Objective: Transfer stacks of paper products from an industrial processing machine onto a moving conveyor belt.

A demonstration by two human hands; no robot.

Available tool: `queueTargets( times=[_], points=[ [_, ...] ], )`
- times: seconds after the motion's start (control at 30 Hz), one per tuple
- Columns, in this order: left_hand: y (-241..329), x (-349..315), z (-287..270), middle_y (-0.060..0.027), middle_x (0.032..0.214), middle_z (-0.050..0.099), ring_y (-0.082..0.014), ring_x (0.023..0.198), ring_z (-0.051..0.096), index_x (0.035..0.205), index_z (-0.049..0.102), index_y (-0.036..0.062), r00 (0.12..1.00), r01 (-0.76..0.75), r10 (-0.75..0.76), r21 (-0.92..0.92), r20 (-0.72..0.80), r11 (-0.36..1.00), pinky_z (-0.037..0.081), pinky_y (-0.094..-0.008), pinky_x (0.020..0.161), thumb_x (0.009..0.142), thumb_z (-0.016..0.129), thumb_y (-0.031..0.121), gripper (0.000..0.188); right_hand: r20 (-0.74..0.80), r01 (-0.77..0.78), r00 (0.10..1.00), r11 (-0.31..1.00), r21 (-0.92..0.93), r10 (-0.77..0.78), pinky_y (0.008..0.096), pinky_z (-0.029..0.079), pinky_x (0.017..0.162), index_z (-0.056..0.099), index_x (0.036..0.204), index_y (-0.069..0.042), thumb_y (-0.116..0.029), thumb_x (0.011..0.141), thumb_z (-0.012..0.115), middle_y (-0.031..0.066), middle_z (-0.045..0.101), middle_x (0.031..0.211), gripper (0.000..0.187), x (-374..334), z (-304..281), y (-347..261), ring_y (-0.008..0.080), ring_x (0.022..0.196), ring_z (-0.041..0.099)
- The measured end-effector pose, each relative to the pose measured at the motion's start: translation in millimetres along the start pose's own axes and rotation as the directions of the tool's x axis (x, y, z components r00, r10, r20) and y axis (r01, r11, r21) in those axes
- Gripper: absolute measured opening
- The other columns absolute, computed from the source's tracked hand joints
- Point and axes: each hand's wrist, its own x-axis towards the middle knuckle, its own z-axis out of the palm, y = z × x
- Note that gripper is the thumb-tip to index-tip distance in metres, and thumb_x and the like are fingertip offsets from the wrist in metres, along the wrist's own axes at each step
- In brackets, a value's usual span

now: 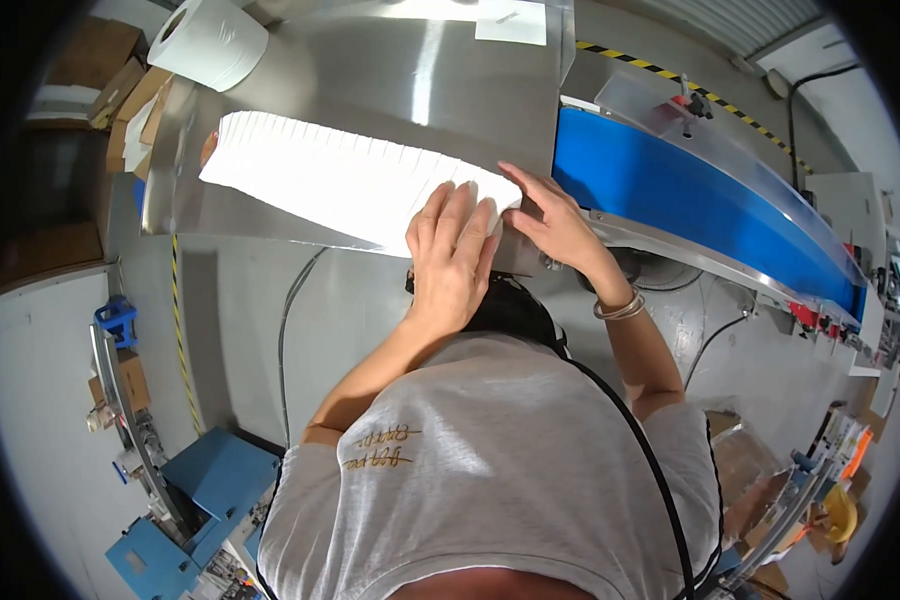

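Note:
A long row of thin white folded pieces [320, 175], packed side by side, lies slantwise on a steel table [360, 75]. What they are made of cannot be made out. My left hand [452, 245] lies over the row near its right end, fingers stretched out and slightly apart. At that right end is my right hand [560, 225], its thumb and fingers spread around the corner of the last pieces. A small brownish thing [209, 148] shows at the row's far left end, mostly hidden.
A white paper roll [210, 42] stands at the table's back left, and a white sheet [511, 22] lies at the back. To the right runs a blue conveyor belt [690, 190] with a clear guard. Cardboard boxes [135, 120] are beyond the left edge.

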Motion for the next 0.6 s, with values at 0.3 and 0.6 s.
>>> queueTargets(
  times=[0.3,0.6],
  points=[
    [-4.1,-4.8,6.4,-0.0137,0.130,0.053,-0.0359,0.123,0.046,0.111,0.067,0.0047,0.999,0.005,-0.005,-0.001,-0.053,1.000,0.036,-0.0455,0.097,0.077,0.069,0.000,0.035,0.012,-0.173,0.985,0.984,0.036,0.173,0.0292,0.048,0.076,0.055,0.122,-0.009,-0.008,0.075,0.076,0.0055,0.059,0.111,0.051,-4.4,-23.1,-4.1,0.0171,0.087,0.058],
    [-2.0,-2.5,0.1,-0.0204,0.141,0.041,-0.0407,0.134,0.031,0.119,0.063,0.0074,0.998,0.065,-0.064,0.059,-0.026,0.996,0.022,-0.0530,0.105,0.079,0.072,0.019,0.043,0.098,0.001,0.995,0.988,0.154,-0.016,0.0266,0.047,0.074,0.055,0.112,-0.004,-0.012,0.083,0.072,0.0014,0.058,0.104,0.035,-1.7,-29.5,35.3,0.0107,0.086,0.055]
  ],
)
